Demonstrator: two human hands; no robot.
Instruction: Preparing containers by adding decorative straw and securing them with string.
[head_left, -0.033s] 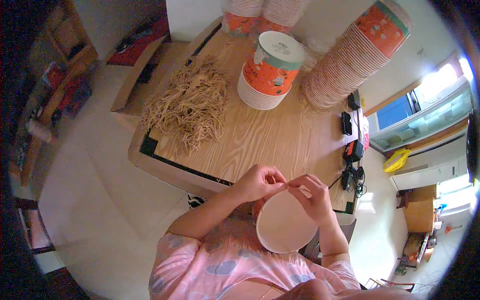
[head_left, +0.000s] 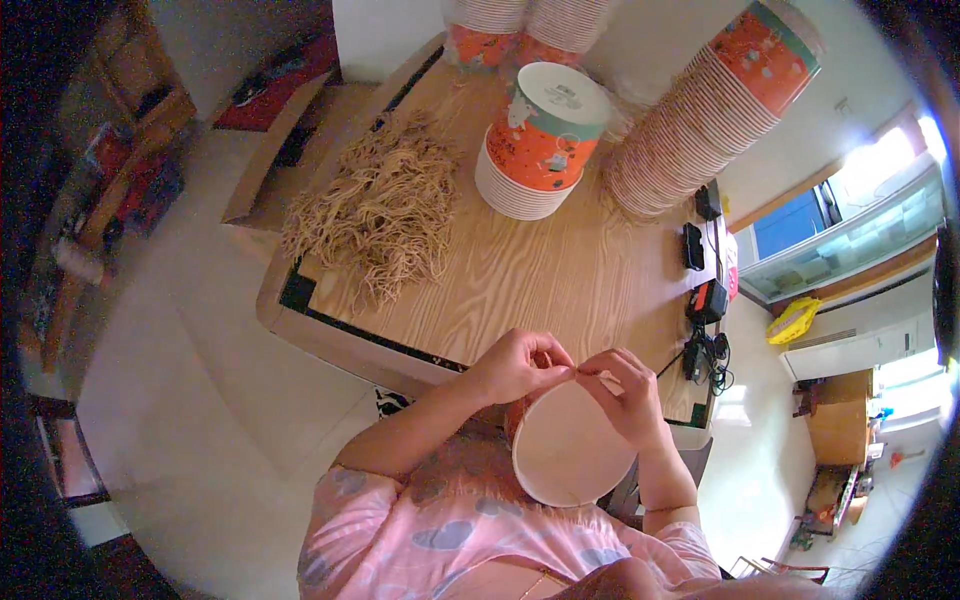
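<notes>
Between ten and eleven o'clock on the tabletop (head_left: 530, 285), tan cords (head_left: 375, 215) lie heaped. Toward five, the left hand (head_left: 525, 368) has its grip pinched at the top rim of a white-lined bucket (head_left: 572, 450), mouth up; the right hand's (head_left: 625, 395) grip pinches there too, what they hold too small to tell. Short, steady fingertip movements near the rim should give best control.

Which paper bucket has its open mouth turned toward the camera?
The single paper bucket at the left hand and right hand: its white inside shows. The others are nested in stacks; the short stack stands base up.
</notes>
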